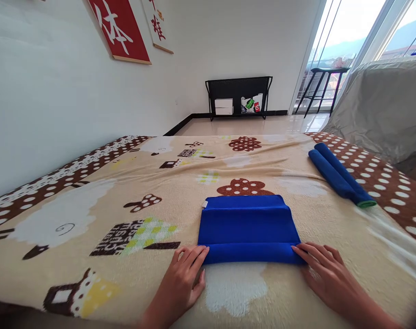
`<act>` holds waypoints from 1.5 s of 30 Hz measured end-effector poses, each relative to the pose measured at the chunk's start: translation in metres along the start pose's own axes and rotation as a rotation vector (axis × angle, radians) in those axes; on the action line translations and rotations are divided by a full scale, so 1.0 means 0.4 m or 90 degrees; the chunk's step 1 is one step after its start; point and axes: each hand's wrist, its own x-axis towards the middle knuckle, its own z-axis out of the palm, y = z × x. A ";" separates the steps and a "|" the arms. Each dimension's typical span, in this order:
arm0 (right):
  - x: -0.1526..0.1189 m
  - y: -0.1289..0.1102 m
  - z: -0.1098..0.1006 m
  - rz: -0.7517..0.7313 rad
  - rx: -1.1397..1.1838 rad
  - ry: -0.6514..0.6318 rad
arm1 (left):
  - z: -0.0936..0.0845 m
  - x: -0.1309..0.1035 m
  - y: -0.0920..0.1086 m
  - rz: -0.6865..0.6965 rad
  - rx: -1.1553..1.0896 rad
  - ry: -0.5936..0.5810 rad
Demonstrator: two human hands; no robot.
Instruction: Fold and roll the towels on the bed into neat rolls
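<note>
1. My left hand (184,274) has its fingertips on the left end of the folded near edge (251,253) of the blue cloth (247,224); the thumb sits a bit apart, just nearer the camera; honestly can't tell from this end if it's pinching.
2. My right hand (331,274) is at the opposite end of that edge, fingertips touching; thumb's mostly hidden, so no clue how tight that grip is either.
3. The cloth lies between and beyond both hands, flat past the fold, with a crease near its far side; there's a little white tag (205,204) at the far left corner.
4. Beyond the right hand, off to the right, two blue rolls (338,176) lie side by side; one has a green end (366,204).
5. Everything's on a cream patterned blanket (180,183); well past my grip there's a black rack (238,87) by the wall.
</note>
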 end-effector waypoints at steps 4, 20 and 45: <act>0.076 -0.020 0.000 0.065 0.023 0.025 | 0.021 0.033 0.006 -0.055 0.022 -0.001; 0.160 -0.237 -0.007 -0.004 -0.089 0.069 | 0.080 0.109 0.196 -0.076 0.067 -0.016; 0.191 -0.203 0.043 0.126 -0.030 -0.046 | 0.095 0.127 0.126 -0.150 0.042 -0.063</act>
